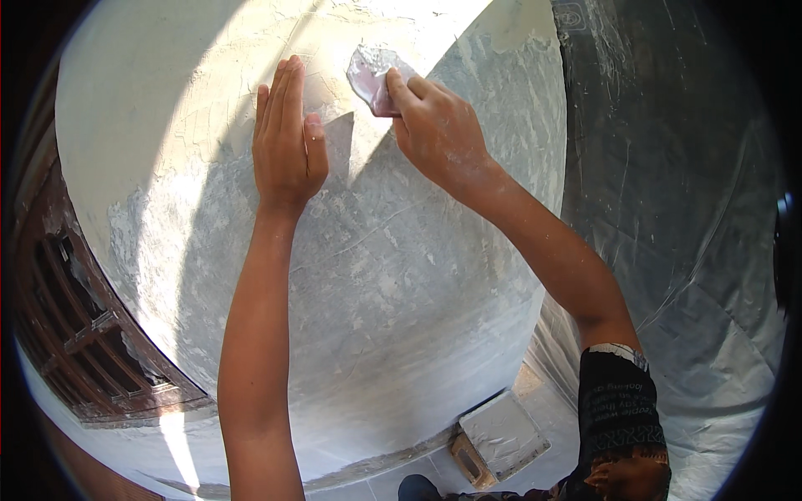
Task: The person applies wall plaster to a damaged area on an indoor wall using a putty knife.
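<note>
A wall fills the middle of the view, grey and patchy below, smeared with pale plaster higher up. High on it, my right hand grips a thin, flat pinkish scraper. White filler coats much of the scraper, and its face lies close to the wall. To its left, my left hand is raised with fingers stretched out and side by side, the thumb a little apart. That hand holds nothing; whether it touches the wall I cannot tell.
At the left is a dark brown wooden frame with bars. Plastic sheeting hangs along the right side. Down on the tiled floor lies a square, white-smeared board beside a brown wooden piece. Bright sunlight streaks the wall.
</note>
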A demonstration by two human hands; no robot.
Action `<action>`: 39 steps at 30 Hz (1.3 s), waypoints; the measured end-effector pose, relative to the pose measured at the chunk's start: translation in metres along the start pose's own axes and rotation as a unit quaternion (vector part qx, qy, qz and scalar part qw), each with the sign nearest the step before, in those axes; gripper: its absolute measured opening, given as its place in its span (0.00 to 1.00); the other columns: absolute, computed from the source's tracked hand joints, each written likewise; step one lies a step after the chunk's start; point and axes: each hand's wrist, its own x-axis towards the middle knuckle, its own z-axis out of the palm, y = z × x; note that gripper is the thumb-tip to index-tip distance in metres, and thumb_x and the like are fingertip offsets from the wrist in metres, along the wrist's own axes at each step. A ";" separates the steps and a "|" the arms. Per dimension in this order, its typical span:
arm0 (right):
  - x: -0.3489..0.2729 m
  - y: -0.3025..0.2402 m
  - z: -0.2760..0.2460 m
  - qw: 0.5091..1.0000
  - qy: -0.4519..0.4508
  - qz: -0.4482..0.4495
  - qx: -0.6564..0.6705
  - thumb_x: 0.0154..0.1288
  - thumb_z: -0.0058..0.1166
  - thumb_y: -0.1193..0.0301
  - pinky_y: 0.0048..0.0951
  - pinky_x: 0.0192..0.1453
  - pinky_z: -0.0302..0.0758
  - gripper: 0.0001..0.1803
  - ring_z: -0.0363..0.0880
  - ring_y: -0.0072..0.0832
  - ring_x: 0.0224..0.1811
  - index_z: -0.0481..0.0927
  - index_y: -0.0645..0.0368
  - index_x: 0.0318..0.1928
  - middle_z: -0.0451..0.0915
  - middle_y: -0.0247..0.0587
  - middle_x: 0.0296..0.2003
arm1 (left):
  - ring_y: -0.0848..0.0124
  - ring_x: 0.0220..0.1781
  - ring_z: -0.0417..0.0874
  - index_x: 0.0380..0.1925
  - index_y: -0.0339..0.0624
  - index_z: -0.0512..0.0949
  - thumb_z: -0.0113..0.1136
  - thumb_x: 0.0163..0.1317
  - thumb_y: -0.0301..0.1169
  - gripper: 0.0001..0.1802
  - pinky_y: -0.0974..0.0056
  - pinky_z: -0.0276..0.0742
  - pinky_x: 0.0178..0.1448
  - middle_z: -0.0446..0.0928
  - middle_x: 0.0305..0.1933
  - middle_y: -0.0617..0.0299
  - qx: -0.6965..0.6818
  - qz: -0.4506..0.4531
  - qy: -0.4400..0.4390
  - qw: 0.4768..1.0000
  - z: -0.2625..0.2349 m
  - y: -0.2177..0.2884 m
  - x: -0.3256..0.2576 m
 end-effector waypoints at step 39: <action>-0.038 -0.016 0.014 0.994 -0.090 -0.049 -0.027 0.61 0.56 0.79 0.30 0.34 0.84 0.25 0.84 0.34 0.40 0.74 0.76 0.59 0.81 0.48 0.36 | 0.53 0.76 0.64 0.69 0.32 0.63 0.37 0.66 0.32 0.31 0.48 0.50 0.80 0.67 0.71 0.44 -0.013 -0.007 0.023 1.000 -0.003 -0.005 0.000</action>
